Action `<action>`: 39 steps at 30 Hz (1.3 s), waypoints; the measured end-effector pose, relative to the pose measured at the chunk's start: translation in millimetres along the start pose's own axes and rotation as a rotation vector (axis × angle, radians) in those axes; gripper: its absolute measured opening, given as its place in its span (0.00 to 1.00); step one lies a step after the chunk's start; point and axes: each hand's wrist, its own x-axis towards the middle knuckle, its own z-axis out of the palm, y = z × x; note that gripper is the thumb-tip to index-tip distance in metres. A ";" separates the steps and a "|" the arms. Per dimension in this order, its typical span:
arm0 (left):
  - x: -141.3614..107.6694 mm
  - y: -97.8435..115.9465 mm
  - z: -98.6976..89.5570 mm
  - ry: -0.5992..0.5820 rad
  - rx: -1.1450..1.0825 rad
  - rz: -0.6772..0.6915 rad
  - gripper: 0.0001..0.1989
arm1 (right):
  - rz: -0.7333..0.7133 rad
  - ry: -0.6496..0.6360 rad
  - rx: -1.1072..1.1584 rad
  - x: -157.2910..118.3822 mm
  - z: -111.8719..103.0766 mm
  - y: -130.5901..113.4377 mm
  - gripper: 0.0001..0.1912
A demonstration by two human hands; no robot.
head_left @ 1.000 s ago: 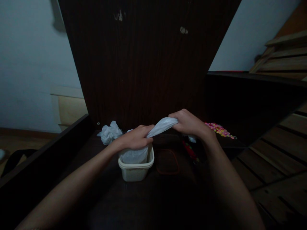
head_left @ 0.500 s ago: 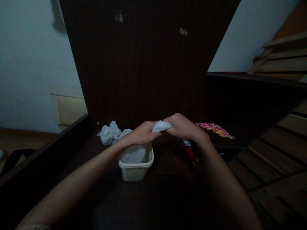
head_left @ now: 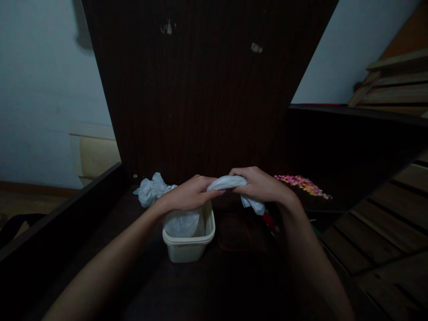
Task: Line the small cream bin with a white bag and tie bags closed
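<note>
A white plastic bag is stretched in a twisted strand between both hands. My left hand pinches its left end above a cream basket. My right hand grips the other end, and a crumpled part of the bag hangs below that palm. Inside the basket lies a translucent bag. Another crumpled white bag rests behind and left of the basket, partly hidden by my left hand.
A dark upright board stands behind the hands. Small pink and yellow pieces lie at the right. A thin reddish square outline and a red object are right of the basket.
My hands have drawn slightly apart, so a longer strand of white bag shows between them. More of the bag now hangs under my right hand. The view has shifted slightly.
</note>
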 end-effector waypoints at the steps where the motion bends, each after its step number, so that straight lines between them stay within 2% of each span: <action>1: -0.8 -0.2 0.5 0.008 0.014 -0.006 0.11 | -0.002 0.052 -0.005 0.6 4.4 -3.4 0.13; 2: -1.4 -0.4 1.5 0.020 0.028 -0.014 0.09 | -0.021 0.084 0.007 1.4 9.2 -7.2 0.18; 4: -2.3 -0.6 4.2 0.057 0.050 -0.025 0.08 | -0.103 0.066 0.084 3.0 18.8 -15.1 0.28; 6: -3.1 -0.4 6.6 0.100 0.058 -0.030 0.06 | -0.172 0.002 0.178 4.0 25.9 -21.8 0.31; 10: -6.2 2.7 5.4 0.139 0.018 -0.045 0.04 | -0.086 -0.009 0.226 3.3 29.2 -27.0 0.29; 12: -8.4 5.3 1.3 0.142 -0.023 -0.054 0.05 | -0.018 -0.001 0.247 3.2 28.7 -24.7 0.23; 15: -11.4 6.9 -5.3 0.170 -0.096 -0.080 0.08 | 0.047 -0.058 0.382 5.0 30.0 -17.8 0.09; 19: -13.0 -0.1 -7.7 0.210 -0.189 -0.057 0.10 | 0.082 -0.182 0.667 8.9 35.7 -12.3 0.18; 22: -10.6 -7.3 -5.7 0.253 -0.200 -0.005 0.07 | 0.120 -0.231 0.947 12.1 42.8 -14.9 0.21; 25: -6.9 -10.2 -5.0 0.310 -0.129 0.043 0.04 | 0.186 -0.170 1.237 16.1 51.4 -20.6 0.20; 28: -6.3 -8.0 -9.0 0.443 -0.036 0.075 0.04 | 0.209 -0.103 1.424 18.9 57.0 -26.5 0.17; 32: -12.9 2.7 -17.7 0.667 0.110 0.012 0.02 | 0.231 -0.099 1.567 18.8 57.6 -35.8 0.19; 35: -18.8 17.7 -19.7 0.812 0.155 -0.044 0.03 | 0.255 -0.068 1.664 20.7 60.9 -44.6 0.14; 37: -21.7 29.8 -17.4 0.828 0.209 -0.129 0.09 | 0.261 0.041 1.733 24.2 67.0 -50.0 0.09; 39: -24.0 41.6 -12.9 0.730 0.275 -0.217 0.17 | 0.270 0.146 1.782 28.0 74.1 -54.9 0.07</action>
